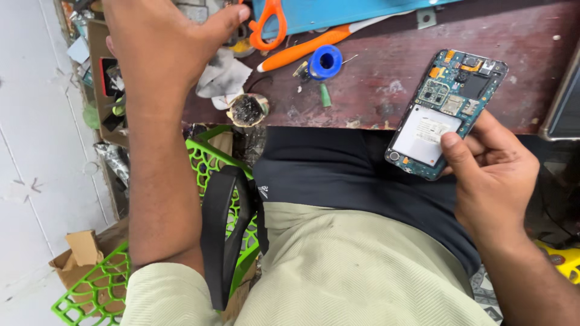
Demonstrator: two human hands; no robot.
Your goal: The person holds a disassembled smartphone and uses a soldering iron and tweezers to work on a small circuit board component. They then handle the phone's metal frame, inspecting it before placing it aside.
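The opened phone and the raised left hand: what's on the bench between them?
In the head view, between the left hand and the phone lie a blue spool, an orange-handled tool, orange scissors and a crumpled cloth.

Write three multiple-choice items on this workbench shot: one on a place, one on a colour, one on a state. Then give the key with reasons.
1. Where is the opened phone?
A. In the right hand, at the bench's edge
B. Flat in the green basket
C. Under the scissors

2. What colour are the scissors' handles?
A. Blue
B. Orange
C. Black

3. What state is the left hand in?
A. Clamped on the phone
B. Holding the blue spool
C. Raised with fingers spread, holding nothing visible

Key:
1 A: the right hand has its thumb on the phone's white battery, over the dark bench.
2 B: both loops are orange.
3 C: its grip is open, near the bench's far left.
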